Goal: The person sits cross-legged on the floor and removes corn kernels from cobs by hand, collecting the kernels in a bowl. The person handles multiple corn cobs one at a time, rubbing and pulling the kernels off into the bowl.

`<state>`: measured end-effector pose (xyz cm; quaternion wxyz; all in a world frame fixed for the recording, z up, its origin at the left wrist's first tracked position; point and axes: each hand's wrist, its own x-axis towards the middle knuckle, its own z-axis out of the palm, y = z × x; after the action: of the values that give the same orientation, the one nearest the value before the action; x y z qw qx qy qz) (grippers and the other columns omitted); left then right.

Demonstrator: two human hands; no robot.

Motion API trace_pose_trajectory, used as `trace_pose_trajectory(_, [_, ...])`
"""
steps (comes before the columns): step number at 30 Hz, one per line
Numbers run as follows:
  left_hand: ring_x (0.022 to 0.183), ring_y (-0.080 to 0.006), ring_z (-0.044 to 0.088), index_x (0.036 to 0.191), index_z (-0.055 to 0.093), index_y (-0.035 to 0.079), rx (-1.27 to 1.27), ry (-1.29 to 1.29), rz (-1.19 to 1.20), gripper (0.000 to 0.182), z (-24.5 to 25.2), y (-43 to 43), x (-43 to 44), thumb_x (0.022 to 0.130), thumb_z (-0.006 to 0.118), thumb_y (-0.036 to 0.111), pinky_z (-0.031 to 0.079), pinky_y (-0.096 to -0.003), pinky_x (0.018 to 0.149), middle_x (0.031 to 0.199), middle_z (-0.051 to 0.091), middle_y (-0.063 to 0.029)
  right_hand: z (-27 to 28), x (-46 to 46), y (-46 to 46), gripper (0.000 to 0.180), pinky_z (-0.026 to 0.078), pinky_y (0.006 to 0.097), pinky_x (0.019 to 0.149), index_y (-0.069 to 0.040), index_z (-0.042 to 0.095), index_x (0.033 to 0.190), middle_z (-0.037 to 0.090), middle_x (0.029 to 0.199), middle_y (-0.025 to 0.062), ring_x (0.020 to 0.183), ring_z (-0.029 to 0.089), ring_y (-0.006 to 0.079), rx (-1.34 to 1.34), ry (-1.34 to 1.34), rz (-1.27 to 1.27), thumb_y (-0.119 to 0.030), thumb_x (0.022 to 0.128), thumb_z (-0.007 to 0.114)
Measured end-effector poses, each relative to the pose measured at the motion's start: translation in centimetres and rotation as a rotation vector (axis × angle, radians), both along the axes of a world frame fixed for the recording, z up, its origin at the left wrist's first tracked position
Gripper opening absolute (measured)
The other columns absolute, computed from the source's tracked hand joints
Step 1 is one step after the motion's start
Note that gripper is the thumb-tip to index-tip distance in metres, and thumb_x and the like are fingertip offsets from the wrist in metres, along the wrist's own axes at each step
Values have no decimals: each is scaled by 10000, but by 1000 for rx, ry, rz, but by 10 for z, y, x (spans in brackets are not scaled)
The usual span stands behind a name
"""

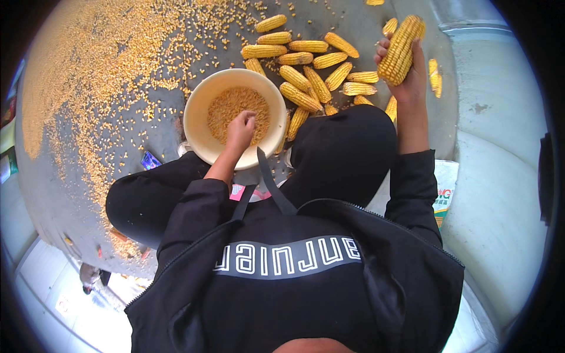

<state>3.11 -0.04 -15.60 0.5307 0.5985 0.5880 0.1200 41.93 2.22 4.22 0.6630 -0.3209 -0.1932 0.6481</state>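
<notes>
My left hand [242, 130] is inside a cream plastic basin [190, 119], its fingers curled low over loose corn kernels [220, 103]. Whether it grips any kernels is hidden. At the upper right, my right hand [404, 70] is raised and closed around a husked ear of yellow corn [401, 48], which tilts with its top to the right. Between the basin and my right hand, several more husked ears [318, 84] lie on the grey floor, some leaning on one another.
Loose kernels [101, 57] are spread over the floor at the left. A phone [151, 160] lies by my bent left knee. Kernels also lie around the basin. A printed sack [446, 189] is beside my right sleeve, near a pale wall [494, 176]. A person [89, 276] is at the lower left.
</notes>
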Motion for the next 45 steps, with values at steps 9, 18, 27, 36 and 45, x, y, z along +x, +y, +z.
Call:
trace_pose_trajectory(9, [818,-94,602,1251,537,-6,-373,-1051,184,321,189,-16,12,980,536,166,509,-252,767,1007,627,-71,72,-168,-8,607,515,409,927,32,481,1284,595,1093,155,1038,599,270,80,63,157,-480,961,520])
trace_pose_trajectory(18, [967,-190,622,1246,454,-34,-480,-1133,389,356,203,-65,-40,930,542,104,518,-328,875,1108,579,-126,-11,-271,-52,463,568,382,705,-27,542,1100,618,943,127,821,646,237,-349,284,91,-463,944,564])
trace_pose_trajectory(27, [940,-179,642,1227,461,-21,-667,-1263,538,327,167,-68,-33,928,524,95,529,-326,867,1096,614,-121,-37,-283,-58,531,567,360,691,-7,491,1177,597,912,113,805,632,226,-280,79,25,-488,955,516])
trace_pose_trajectory(36, [931,-174,615,1181,496,-9,-703,-1308,589,277,155,-73,-30,924,445,82,498,-313,835,1102,615,-106,-40,-286,-62,511,562,335,663,-41,508,1161,610,888,113,775,646,223,-279,106,83,-517,977,473])
trace_pose_trajectory(45, [889,-174,582,1135,499,-10,-597,-1199,635,262,158,-79,-29,890,444,61,466,-302,804,1057,592,-103,-42,-290,-62,548,556,339,643,-29,512,1142,597,907,133,788,634,239,-352,164,98,-547,971,456])
